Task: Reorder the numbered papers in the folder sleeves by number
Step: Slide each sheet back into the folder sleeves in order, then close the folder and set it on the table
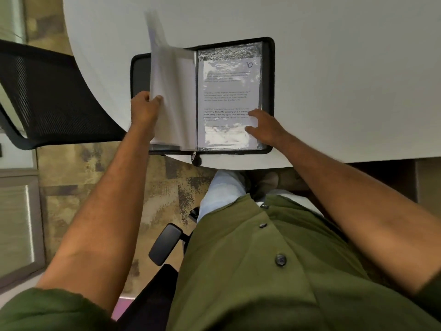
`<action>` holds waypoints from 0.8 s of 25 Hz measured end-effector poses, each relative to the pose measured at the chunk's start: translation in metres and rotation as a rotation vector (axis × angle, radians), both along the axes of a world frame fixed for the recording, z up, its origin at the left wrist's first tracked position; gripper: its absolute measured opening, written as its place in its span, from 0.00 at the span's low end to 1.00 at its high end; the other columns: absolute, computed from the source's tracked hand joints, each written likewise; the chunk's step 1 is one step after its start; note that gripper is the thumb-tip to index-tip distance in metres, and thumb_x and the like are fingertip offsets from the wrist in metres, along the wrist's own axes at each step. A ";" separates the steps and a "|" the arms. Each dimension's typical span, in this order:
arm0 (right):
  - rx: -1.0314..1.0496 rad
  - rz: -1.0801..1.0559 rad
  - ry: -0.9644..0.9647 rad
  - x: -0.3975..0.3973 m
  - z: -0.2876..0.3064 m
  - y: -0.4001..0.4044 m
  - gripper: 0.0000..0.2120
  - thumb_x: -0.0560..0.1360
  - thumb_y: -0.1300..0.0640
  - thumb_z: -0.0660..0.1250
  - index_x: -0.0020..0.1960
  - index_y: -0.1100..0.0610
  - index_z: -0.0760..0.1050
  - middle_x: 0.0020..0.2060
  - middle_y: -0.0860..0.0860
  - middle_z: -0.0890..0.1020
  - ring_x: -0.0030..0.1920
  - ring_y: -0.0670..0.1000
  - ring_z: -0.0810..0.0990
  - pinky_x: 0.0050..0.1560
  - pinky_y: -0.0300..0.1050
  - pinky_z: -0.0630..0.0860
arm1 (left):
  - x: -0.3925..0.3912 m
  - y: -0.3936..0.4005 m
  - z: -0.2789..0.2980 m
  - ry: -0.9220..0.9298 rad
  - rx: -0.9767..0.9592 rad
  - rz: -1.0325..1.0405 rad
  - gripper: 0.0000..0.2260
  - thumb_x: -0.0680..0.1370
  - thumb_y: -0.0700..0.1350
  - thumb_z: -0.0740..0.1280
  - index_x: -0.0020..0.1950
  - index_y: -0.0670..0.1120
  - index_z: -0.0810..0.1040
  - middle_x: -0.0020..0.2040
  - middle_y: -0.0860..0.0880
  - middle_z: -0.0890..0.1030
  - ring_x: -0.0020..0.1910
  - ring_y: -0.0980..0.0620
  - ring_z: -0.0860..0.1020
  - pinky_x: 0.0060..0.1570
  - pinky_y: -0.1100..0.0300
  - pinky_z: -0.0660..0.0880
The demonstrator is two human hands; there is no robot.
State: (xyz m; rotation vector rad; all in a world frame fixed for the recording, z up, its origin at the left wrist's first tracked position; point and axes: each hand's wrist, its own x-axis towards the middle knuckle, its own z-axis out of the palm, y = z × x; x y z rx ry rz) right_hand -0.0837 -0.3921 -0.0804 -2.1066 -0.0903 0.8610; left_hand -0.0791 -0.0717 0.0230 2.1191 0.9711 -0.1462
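Observation:
A black zip folder (pixel 269 56) lies open near the white table's front edge. Its right-hand clear sleeve holds a printed paper marked 10 (pixel 229 91). My left hand (pixel 144 107) grips the outer edge of a stack of clear sleeves with papers (pixel 171 91), lifted and tilted up from the folder's left side; their numbers are hidden. My right hand (pixel 261 126) rests flat on the lower right of the paper marked 10, fingers spread and pressing it down.
The white table (pixel 334 68) curves away at its left. A black mesh chair (pixel 52 96) stands to the left of the folder. My own chair's armrest (pixel 165 243) is below, over patterned carpet. A grey cabinet (pixel 19 223) is at far left.

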 end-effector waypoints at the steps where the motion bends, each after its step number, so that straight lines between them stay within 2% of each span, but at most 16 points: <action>1: 0.008 -0.012 0.009 0.000 0.001 0.002 0.29 0.81 0.54 0.68 0.79 0.57 0.64 0.78 0.54 0.67 0.75 0.55 0.68 0.72 0.42 0.63 | 0.001 -0.010 0.004 -0.003 -0.014 -0.024 0.08 0.82 0.46 0.66 0.43 0.48 0.71 0.39 0.50 0.73 0.35 0.54 0.71 0.35 0.59 0.69; 3: 0.024 -0.053 0.026 0.000 0.000 0.003 0.28 0.81 0.54 0.68 0.78 0.57 0.65 0.77 0.54 0.68 0.75 0.55 0.68 0.70 0.41 0.64 | 0.001 -0.032 0.010 0.002 -0.062 -0.063 0.05 0.83 0.46 0.66 0.48 0.47 0.74 0.42 0.49 0.76 0.37 0.53 0.73 0.36 0.60 0.71; 5: 0.038 -0.095 0.045 -0.001 -0.002 0.003 0.27 0.82 0.53 0.67 0.78 0.57 0.65 0.77 0.54 0.68 0.75 0.55 0.68 0.67 0.38 0.62 | 0.000 -0.053 0.008 0.019 -0.114 -0.087 0.06 0.83 0.46 0.66 0.47 0.47 0.75 0.42 0.49 0.77 0.38 0.52 0.75 0.37 0.60 0.73; 7: 0.047 -0.128 0.057 -0.003 -0.005 0.001 0.26 0.82 0.53 0.66 0.78 0.56 0.66 0.78 0.53 0.67 0.75 0.54 0.68 0.68 0.38 0.61 | 0.000 -0.070 -0.003 0.045 -0.184 -0.105 0.05 0.82 0.47 0.67 0.49 0.47 0.77 0.44 0.47 0.79 0.42 0.48 0.78 0.42 0.56 0.76; 10: 0.064 -0.164 0.079 -0.008 -0.009 0.001 0.25 0.83 0.52 0.65 0.78 0.55 0.66 0.78 0.53 0.67 0.76 0.54 0.68 0.73 0.43 0.63 | 0.000 -0.092 -0.020 0.108 -0.242 -0.130 0.09 0.82 0.46 0.67 0.43 0.50 0.73 0.41 0.48 0.76 0.41 0.49 0.75 0.40 0.56 0.72; 12: 0.091 -0.206 0.108 -0.009 -0.009 0.003 0.24 0.83 0.51 0.64 0.78 0.54 0.67 0.77 0.53 0.69 0.74 0.54 0.69 0.74 0.47 0.68 | 0.002 -0.102 -0.028 0.134 -0.280 -0.127 0.10 0.83 0.45 0.67 0.42 0.49 0.72 0.42 0.47 0.76 0.42 0.48 0.74 0.41 0.55 0.72; 14: 0.101 -0.243 0.114 -0.010 -0.008 0.004 0.23 0.83 0.50 0.63 0.77 0.54 0.68 0.77 0.52 0.69 0.75 0.54 0.69 0.74 0.51 0.69 | 0.004 -0.109 -0.035 0.166 -0.333 -0.133 0.06 0.82 0.45 0.67 0.47 0.47 0.75 0.47 0.45 0.79 0.46 0.47 0.77 0.48 0.50 0.77; 16: 0.112 -0.289 0.118 -0.010 -0.007 0.006 0.23 0.84 0.48 0.61 0.76 0.54 0.69 0.76 0.52 0.70 0.75 0.53 0.69 0.75 0.50 0.67 | 0.006 -0.113 -0.044 0.216 -0.415 -0.185 0.04 0.83 0.46 0.66 0.53 0.45 0.77 0.55 0.44 0.83 0.53 0.44 0.81 0.56 0.45 0.80; 18: 0.120 -0.364 0.114 -0.009 -0.003 0.012 0.22 0.85 0.46 0.58 0.76 0.54 0.69 0.74 0.52 0.73 0.73 0.53 0.71 0.71 0.46 0.68 | 0.007 -0.118 -0.053 0.259 -0.498 -0.295 0.07 0.83 0.47 0.66 0.57 0.46 0.79 0.59 0.44 0.83 0.57 0.43 0.82 0.56 0.47 0.81; 20: 0.077 -0.482 0.073 -0.008 0.000 0.020 0.21 0.85 0.45 0.56 0.74 0.54 0.70 0.69 0.54 0.76 0.68 0.54 0.75 0.65 0.45 0.70 | 0.008 -0.118 -0.061 0.284 -0.529 -0.421 0.08 0.83 0.48 0.67 0.59 0.48 0.80 0.58 0.47 0.83 0.56 0.46 0.82 0.53 0.53 0.78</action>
